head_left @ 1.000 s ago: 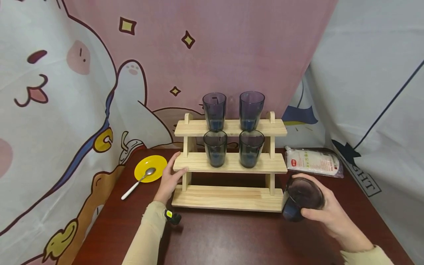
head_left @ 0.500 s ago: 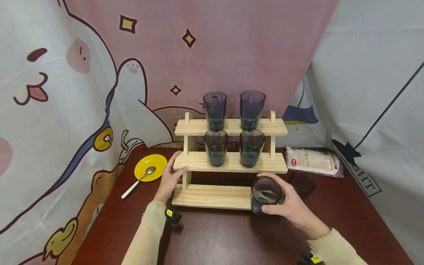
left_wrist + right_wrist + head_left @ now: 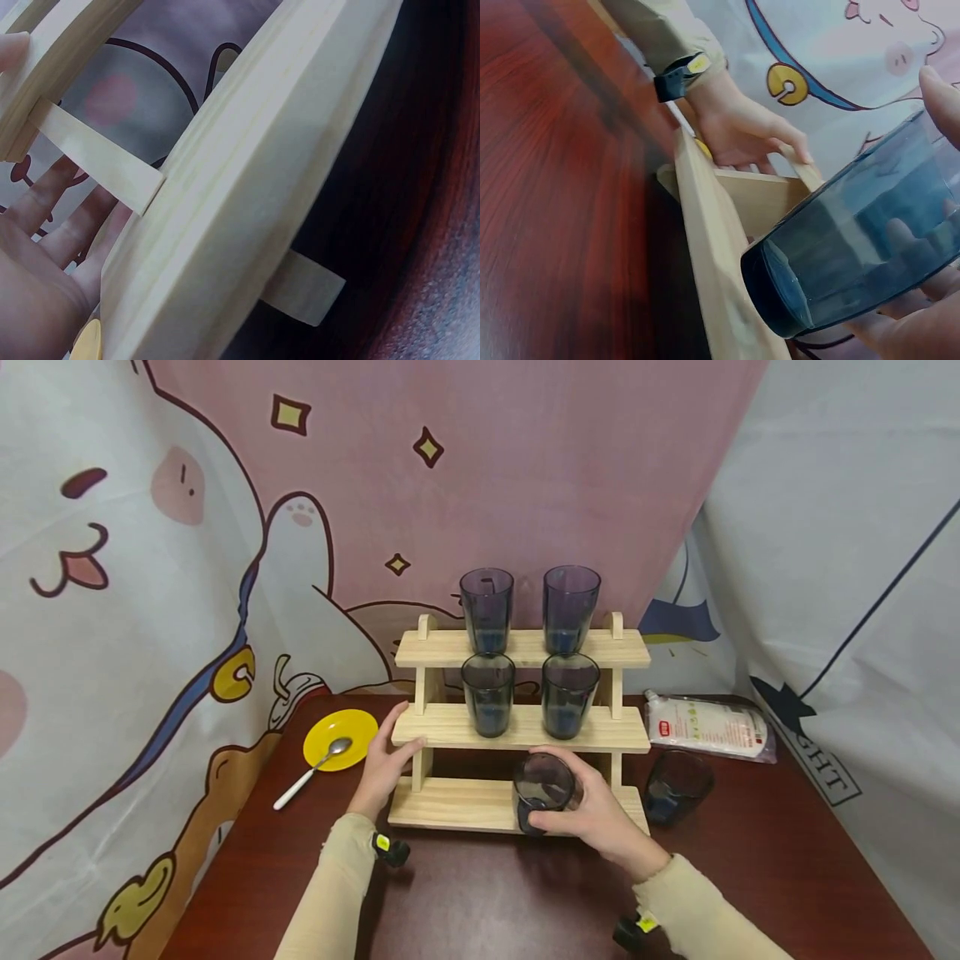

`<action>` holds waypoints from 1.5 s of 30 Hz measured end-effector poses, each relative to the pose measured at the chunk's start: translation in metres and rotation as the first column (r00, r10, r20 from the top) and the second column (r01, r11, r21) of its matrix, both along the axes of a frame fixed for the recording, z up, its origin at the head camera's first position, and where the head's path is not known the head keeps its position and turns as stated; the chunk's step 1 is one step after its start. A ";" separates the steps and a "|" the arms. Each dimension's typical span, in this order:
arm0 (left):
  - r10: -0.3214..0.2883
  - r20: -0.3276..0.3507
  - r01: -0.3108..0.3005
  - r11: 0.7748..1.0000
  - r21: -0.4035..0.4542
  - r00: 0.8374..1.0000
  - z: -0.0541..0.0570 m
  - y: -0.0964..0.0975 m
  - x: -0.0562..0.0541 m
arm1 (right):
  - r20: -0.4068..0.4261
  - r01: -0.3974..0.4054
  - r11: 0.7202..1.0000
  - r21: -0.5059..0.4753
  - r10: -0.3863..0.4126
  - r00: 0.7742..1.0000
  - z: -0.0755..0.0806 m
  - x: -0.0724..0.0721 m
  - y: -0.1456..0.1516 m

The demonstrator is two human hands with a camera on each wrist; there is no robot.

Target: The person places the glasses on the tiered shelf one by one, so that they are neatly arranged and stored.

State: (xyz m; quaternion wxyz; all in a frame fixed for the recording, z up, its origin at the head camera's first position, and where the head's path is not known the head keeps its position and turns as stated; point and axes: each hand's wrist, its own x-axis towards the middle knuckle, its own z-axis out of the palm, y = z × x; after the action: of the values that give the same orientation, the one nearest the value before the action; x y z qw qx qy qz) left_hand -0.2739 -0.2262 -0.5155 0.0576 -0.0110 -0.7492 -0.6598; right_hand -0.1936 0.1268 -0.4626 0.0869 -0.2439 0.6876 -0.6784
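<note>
A three-tier wooden display rack stands on the table. My left hand grips the left end of its middle shelf, thumb at the front edge and fingers behind, as the left wrist view also shows. My right hand holds a tinted drinking glass round its side, close over the bottom shelf right of its middle. In the right wrist view the glass overlaps the shelf, its thick base toward the board. Two similar glasses stand upright on the top shelf, including a purple glass, and two on the middle, including a grey glass.
Another dark glass stands on the table right of the rack. Behind it lies a white spouted pouch in clear plastic. At left, a white-handled spoon rests on a yellow plate. A printed cloth hangs behind.
My right hand has carried its glass leftward from beside the rack to over the bottom shelf, revealing the other glass on the table at right. My left hand stays on the rack.
</note>
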 end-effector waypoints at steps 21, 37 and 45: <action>0.000 0.002 0.000 0.999 0.044 1.000 -0.001 0.000 -0.002 | 0.026 0.067 0.998 -0.016 -0.067 0.997 -0.014 -0.014 -0.058; -0.014 0.013 0.013 0.998 0.064 1.000 0.001 0.002 -0.002 | -0.051 0.110 0.993 0.032 -0.109 0.993 -0.018 -0.016 -0.071; -0.008 0.009 0.007 0.998 0.055 1.000 -0.001 0.002 -0.001 | -0.087 0.143 0.987 0.076 -0.136 0.987 -0.019 -0.015 -0.074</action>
State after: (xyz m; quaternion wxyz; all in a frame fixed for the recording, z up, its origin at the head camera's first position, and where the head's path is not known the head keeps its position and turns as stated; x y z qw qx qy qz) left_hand -0.2752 -0.2246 -0.5167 0.0517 -0.0092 -0.7309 -0.6805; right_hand -0.2083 0.0531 -0.4815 0.0211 -0.2189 0.7332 -0.6435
